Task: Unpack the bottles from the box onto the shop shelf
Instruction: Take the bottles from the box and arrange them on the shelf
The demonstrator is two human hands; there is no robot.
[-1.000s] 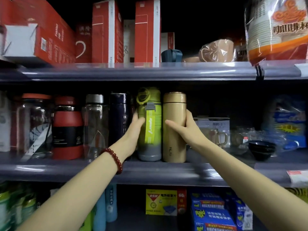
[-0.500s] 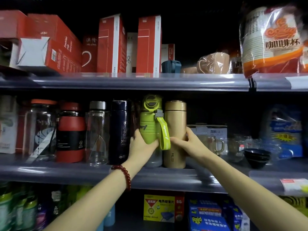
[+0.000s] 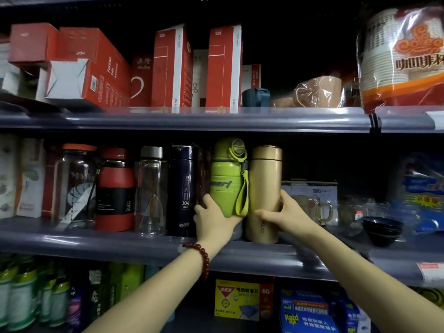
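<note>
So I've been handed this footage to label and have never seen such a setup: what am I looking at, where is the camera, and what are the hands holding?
There is no machine here. A person wears a wide-angle camera on the head, so you see their own two arms reaching forward to a shop shelf.

The left hand, with a red bead bracelet on its wrist, grips the green bottle. The right hand holds the gold flask beside it.

To their left on the same shelf stand a dark blue flask, a clear bottle, and a red and black bottle. Red boxes sit on the shelf above.
</note>
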